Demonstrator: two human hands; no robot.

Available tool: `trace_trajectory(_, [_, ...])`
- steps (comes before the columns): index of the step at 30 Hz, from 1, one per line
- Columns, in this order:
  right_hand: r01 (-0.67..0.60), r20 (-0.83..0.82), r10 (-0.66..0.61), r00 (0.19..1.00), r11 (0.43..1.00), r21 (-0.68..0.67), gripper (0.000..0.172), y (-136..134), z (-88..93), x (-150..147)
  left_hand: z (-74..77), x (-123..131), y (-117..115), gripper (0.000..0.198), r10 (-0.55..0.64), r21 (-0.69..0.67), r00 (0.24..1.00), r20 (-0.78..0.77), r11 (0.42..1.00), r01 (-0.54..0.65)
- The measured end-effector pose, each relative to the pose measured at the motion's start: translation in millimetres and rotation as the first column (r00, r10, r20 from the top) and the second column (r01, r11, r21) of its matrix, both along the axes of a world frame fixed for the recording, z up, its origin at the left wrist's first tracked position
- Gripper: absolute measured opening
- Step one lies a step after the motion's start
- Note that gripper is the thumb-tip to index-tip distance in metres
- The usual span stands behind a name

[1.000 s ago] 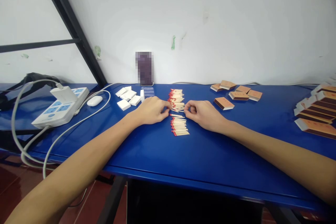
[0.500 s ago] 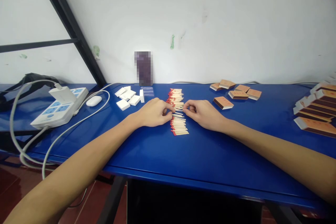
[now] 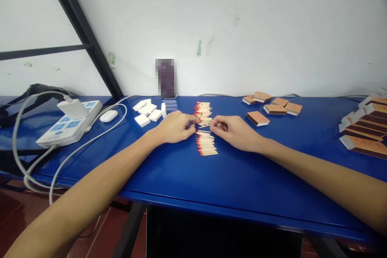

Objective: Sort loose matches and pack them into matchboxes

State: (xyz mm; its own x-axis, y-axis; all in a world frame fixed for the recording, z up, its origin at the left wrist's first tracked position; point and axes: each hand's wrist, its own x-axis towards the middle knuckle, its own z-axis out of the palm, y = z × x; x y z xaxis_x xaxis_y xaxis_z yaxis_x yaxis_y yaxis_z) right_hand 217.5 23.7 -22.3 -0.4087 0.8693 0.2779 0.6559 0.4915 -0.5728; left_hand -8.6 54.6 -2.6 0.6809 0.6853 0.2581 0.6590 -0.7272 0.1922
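A column of red-tipped matches (image 3: 207, 143) lies on the blue table, heads to the left, with a small gap near its middle. My left hand (image 3: 178, 127) is at the head side, its index finger and thumb apart beside the upper matches. From the right, my right hand (image 3: 231, 131) reaches the plain ends, thumb and index finger pinched at the end of a match (image 3: 204, 125) lying across the gap. The fingertips partly hide that end.
White small boxes (image 3: 147, 109) and an upright pixelated phone (image 3: 166, 78) stand behind on the left. Orange matchboxes (image 3: 258, 118) lie right, more stacked (image 3: 364, 145) at far right. A power strip (image 3: 69, 127), cables and a white case (image 3: 109, 116) are left.
My left hand has drawn slightly left and up from the matches, its finger and thumb wider apart. The gap in the column shows more clearly. My right hand has barely moved.
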Motion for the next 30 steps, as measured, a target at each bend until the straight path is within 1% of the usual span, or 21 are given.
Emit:
trace_trajectory(3, [0.059,-0.009,-0.059,0.998,0.997,0.052,0.019,2.5,-1.3,0.4,-0.8,-1.0,1.3,0.035,-0.001,0.009,1.0,-0.011,1.0,0.001])
trace_trajectory(7, [0.054,0.059,-0.06,0.996,0.994,0.098,0.022,6.0,-4.3,1.5,-1.2,-0.6,1.3,0.034,-0.022,0.02,0.999,-0.025,1.0,0.023])
trace_trajectory(11, [0.048,0.084,-0.057,0.995,0.993,0.11,0.023,6.3,-4.9,1.7,-1.0,0.7,0.8,0.036,-0.013,0.021,0.999,-0.035,1.0,0.013])
trace_trajectory(17, [0.043,0.081,-0.051,0.995,0.994,0.098,0.017,4.8,-3.4,0.6,1.0,1.5,-1.0,0.037,-0.015,0.016,0.999,-0.049,1.0,0.016])
trace_trajectory(21, [0.055,0.065,-0.058,0.996,0.997,0.059,0.014,4.1,-2.3,-1.0,1.6,2.3,-3.1,0.034,-0.031,0.009,0.998,-0.049,0.999,0.031])
trace_trajectory(27, [0.087,0.071,-0.088,0.994,0.996,0.02,0.015,4.4,-0.5,-3.0,-0.1,3.1,-4.2,0.034,-0.064,-0.011,0.998,-0.025,0.998,0.064])
trace_trajectory(30, [0.074,0.071,-0.073,0.995,0.997,-0.006,0.017,5.6,-1.5,-2.7,-0.7,3.4,-4.3,0.033,-0.077,-0.04,0.997,0.001,0.996,0.077])
